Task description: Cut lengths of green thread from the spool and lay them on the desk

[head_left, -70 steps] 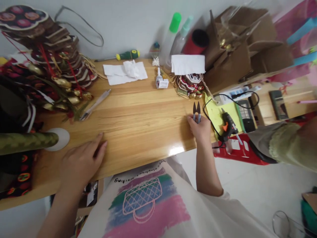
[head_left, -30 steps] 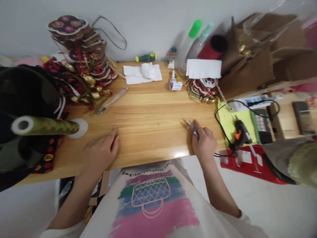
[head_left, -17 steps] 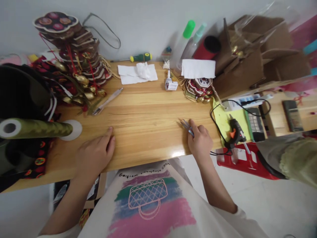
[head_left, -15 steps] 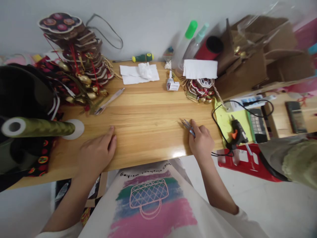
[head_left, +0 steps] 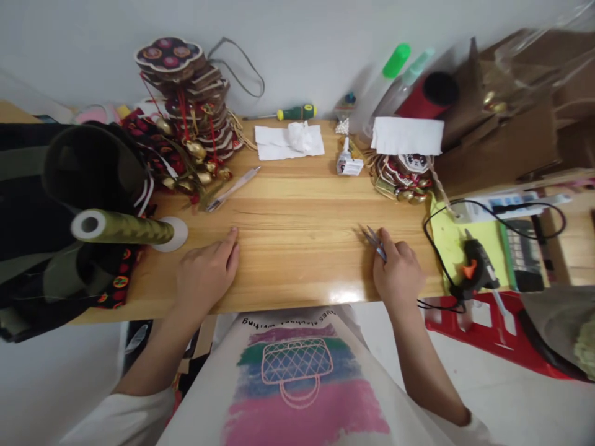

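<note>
My left hand (head_left: 207,271) rests on the wooden table (head_left: 297,272) near its front edge. Its index finger stretches forward with the thumb beside it, and I see nothing held there; the other fingers are partly hidden. On the table's right side, my right hand (head_left: 398,271) is closed around small pointed metal snips (head_left: 377,243), whose two narrow tips stick out apart toward the upper left. The grip end is hidden by the fingers. Ahead of my left hand lies a pen (head_left: 233,188). Bare wood with dark grain lines lies between the hands.
Left stand a green ribbon roll (head_left: 134,228) and stacked ornaments with bells (head_left: 186,93). At the back are a screwdriver (head_left: 295,113), tissue (head_left: 300,141), a small glue bottle (head_left: 348,161) and more ornaments (head_left: 404,176). A corded glue gun (head_left: 478,263) and cardboard box (head_left: 502,136) are right.
The view has swung left, so everything appears farther right. Both hands stay in nearly the same places on the table, and the snips are still in my right hand.
</note>
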Available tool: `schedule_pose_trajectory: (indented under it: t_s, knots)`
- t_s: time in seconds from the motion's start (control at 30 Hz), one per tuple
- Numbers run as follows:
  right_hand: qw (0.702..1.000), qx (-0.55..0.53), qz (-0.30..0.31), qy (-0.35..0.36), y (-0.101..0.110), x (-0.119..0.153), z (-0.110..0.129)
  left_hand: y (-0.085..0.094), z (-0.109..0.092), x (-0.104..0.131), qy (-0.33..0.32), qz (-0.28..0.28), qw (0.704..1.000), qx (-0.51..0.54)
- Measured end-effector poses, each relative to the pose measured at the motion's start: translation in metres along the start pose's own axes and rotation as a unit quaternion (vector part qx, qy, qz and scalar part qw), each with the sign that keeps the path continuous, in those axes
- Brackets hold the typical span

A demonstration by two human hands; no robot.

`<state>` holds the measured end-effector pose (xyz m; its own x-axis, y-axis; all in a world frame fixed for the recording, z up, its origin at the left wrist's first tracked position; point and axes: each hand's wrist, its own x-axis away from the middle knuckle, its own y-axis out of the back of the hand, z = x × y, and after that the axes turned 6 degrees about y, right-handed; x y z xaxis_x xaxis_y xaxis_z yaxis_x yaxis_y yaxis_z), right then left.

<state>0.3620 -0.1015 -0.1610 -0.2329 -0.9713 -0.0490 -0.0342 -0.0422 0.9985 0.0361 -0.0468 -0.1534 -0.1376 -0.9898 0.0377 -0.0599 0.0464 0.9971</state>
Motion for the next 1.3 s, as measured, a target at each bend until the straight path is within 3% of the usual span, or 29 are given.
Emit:
schedule_pose_trajectory:
  t_s: [0.2, 0.5, 0.9, 1.3]
  knots:
    - [1.000, -0.004, 0.003, -0.007, 0.001, -0.004, 0.002, 0.002, -0.002, -0.005, 0.023, 0.031, 0.999, 0.009]
    - [1.000, 0.000, 0.010, -0.013, 0.001, -0.012, 0.004, 0.001, -0.002, -0.011, -0.002, -0.011, 1.000, -0.015]
    - [1.000, -0.003, 0.005, -0.011, -0.002, -0.018, 0.003, -0.003, -0.001, -0.021, 0.005, -0.012, 1.000, 0.017]
    - [1.000, 0.008, 0.011, -0.007, -0.004, -0.021, 0.003, -0.003, -0.002, -0.024, -0.001, -0.017, 1.000, -0.014]
